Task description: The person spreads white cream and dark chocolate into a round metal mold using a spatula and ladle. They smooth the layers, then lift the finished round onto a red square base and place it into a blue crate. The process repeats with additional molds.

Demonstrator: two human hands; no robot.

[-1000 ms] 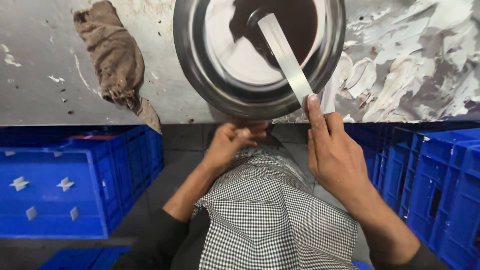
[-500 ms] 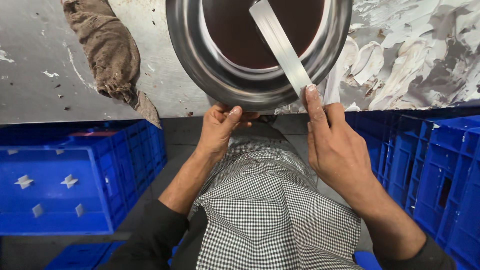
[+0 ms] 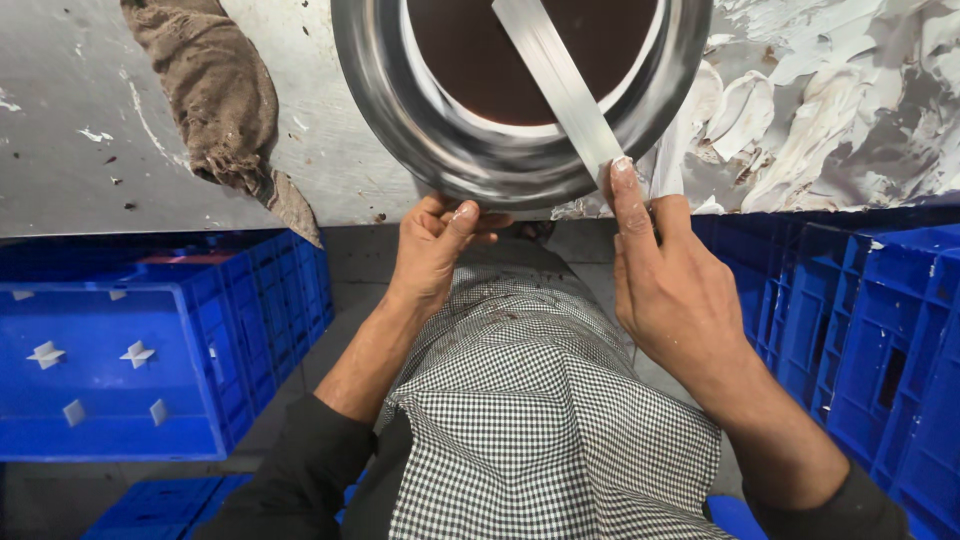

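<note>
Brown rag (image 3: 205, 95) lies on the grey tabletop (image 3: 60, 120). Left hand (image 3: 435, 245) pinches the near rim of the steel pan (image 3: 480, 150) at the tabletop edge. Right hand (image 3: 670, 285) grips a flat metal scraper (image 3: 555, 75), forefinger along the blade, laid across the pan's dark filling.

pan (image 3: 450, 150) top: cut off | spatula (image 3: 560, 85) handle: hidden by right hand (image 3: 675, 290)

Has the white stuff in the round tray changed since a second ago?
Yes. The round tray by the rag now shows mostly brown under the flat blade; the white patch is gone.
</note>
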